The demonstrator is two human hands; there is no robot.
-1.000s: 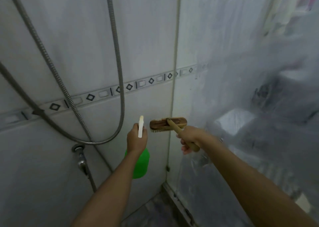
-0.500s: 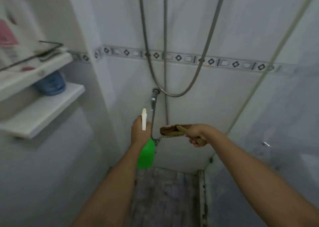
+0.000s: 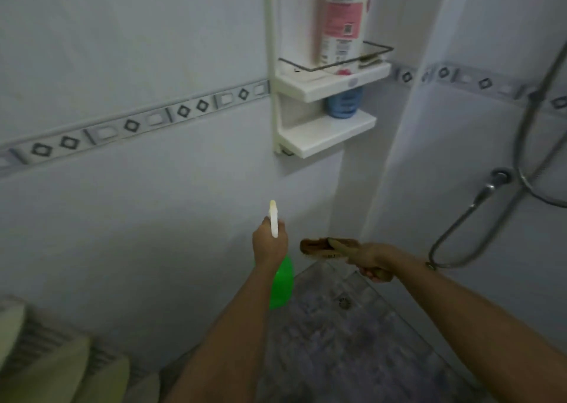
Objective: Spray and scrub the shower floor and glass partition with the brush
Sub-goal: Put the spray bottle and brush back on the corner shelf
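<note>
Left hand (image 3: 270,243): grips the green spray bottle (image 3: 282,283), nozzle forward.
Right hand (image 3: 369,257): clamps the wooden scrub brush (image 3: 322,247) by its handle.
Shower floor (image 3: 352,341): below both hands.
Advice: angle nozzle down, wet floor evenly, then scrub.

Two bare forearms reach into view from the bottom edge, both uncovered as far as the frame shows, with no sleeve or cuff on either. The left hand (image 3: 270,243) wears no glove, ring or watch that can be made out. The right hand (image 3: 369,260) is likewise ungloved. At the right wrist a thin dark band (image 3: 430,266) shows at the outer edge; the blur hides whether it is a bracelet, a hair tie or a cord. Nothing else of the person appears.
</note>
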